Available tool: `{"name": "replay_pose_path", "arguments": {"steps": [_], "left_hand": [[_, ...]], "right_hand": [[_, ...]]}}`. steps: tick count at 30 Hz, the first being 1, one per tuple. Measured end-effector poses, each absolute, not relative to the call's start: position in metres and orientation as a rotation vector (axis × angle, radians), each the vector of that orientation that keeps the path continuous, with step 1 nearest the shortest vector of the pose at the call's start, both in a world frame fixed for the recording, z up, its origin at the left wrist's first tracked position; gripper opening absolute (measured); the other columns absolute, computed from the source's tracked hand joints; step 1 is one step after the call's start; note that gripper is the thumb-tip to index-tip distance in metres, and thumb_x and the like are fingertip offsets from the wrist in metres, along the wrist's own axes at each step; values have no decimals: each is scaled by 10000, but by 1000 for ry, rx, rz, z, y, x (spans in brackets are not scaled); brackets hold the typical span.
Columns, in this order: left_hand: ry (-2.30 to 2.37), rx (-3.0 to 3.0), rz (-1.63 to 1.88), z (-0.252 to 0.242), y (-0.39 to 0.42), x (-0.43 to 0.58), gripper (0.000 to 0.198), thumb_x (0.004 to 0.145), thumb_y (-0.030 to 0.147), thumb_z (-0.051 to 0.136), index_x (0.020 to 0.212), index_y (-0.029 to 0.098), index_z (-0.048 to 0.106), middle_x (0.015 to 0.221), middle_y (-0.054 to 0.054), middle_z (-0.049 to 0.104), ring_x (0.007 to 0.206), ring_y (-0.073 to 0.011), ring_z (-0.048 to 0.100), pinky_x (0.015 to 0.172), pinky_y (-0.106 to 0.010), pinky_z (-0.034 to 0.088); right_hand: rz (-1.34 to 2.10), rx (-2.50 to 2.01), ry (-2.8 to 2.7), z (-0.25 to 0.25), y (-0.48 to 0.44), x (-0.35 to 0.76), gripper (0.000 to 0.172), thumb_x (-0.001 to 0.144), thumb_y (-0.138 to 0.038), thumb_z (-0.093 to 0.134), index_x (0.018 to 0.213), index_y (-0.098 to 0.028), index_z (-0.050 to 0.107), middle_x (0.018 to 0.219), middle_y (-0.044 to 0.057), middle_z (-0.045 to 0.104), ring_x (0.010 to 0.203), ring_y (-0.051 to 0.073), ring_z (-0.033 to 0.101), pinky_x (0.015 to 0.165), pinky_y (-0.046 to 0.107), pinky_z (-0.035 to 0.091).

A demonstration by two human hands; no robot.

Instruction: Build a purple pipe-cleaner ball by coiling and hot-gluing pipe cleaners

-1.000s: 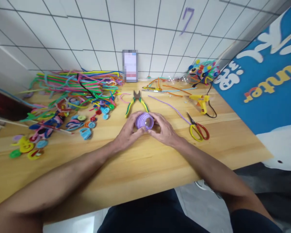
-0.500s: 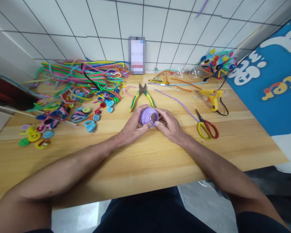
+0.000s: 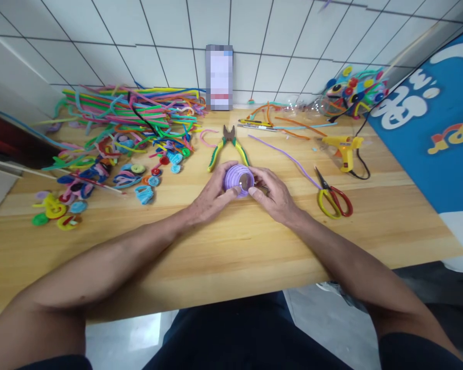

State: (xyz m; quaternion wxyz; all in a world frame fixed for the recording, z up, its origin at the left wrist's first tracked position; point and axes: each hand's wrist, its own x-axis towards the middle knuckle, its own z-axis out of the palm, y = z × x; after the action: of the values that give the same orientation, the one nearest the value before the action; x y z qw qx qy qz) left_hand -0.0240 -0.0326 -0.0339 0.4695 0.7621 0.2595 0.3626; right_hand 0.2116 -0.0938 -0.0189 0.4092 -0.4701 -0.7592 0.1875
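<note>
A round hollow piece wound from purple pipe cleaner (image 3: 232, 180) is held between both hands, its opening turned toward me. My left hand (image 3: 215, 194) grips its left side, with the thumb at the lower rim. On the other side, my right hand (image 3: 272, 194) closes round it, thumb tip at the rim; its other fingers are partly hidden behind. Just beyond the hands lie green-and-yellow pliers (image 3: 229, 141) with their handles spread. A loose purple pipe cleaner (image 3: 283, 155) runs toward scissors (image 3: 332, 198) with one yellow and one red handle.
Many coloured pipe cleaners (image 3: 111, 110) are heaped at the back left, with small coiled pieces (image 3: 144, 194) before them. A phone (image 3: 219, 77) leans on the tiled wall. At the right are a yellow glue gun (image 3: 343, 149) with a cord and a bag of colourful bits (image 3: 355, 92).
The view has shifted slightly, so the table items appear a little higher. Both hands keep hold of the purple piece, whose opening is tilted slightly differently.
</note>
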Motion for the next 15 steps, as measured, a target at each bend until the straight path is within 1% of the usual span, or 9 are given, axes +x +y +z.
{"name": "replay_pose_path", "arguments": {"steps": [4, 7, 10, 15], "left_hand": [[645, 1863, 914, -38, -31, -25, 690, 1043, 547, 657, 1613, 239, 421, 1635, -153, 519, 1523, -339, 521, 1353, -547, 381], [651, 1871, 926, -39, -31, -25, 690, 1046, 534, 646, 1629, 251, 410, 1647, -146, 504, 1542, -339, 504, 1367, -547, 363], [640, 1892, 915, -37, -31, -24, 663, 1055, 522, 633, 1621, 253, 415, 1642, -144, 503, 1541, -333, 503, 1363, -543, 369], [644, 1913, 917, -35, -33, -22, 642, 1057, 528, 629, 1578, 215, 425, 1577, -170, 529, 1498, -330, 533, 1324, -539, 409]], "right_hand": [[472, -1189, -1915, -19, -94, 212, 499, 1090, -483, 619, 1526, -242, 605, 1457, 162, 717, 1213, 303, 727, 1023, 490, 633], [483, -1183, -1906, -19, -94, 211, 489, 1085, -472, 632, 1517, -243, 611, 1430, 158, 725, 1174, 293, 737, 1011, 482, 638], [491, -1188, -1895, -20, -94, 210, 486, 1080, -472, 639, 1510, -249, 613, 1418, 153, 727, 1150, 286, 742, 997, 477, 643], [481, -1180, -1881, -22, -94, 209, 475, 1062, -429, 664, 1497, -245, 624, 1427, 156, 724, 1181, 293, 739, 1009, 478, 637]]}}
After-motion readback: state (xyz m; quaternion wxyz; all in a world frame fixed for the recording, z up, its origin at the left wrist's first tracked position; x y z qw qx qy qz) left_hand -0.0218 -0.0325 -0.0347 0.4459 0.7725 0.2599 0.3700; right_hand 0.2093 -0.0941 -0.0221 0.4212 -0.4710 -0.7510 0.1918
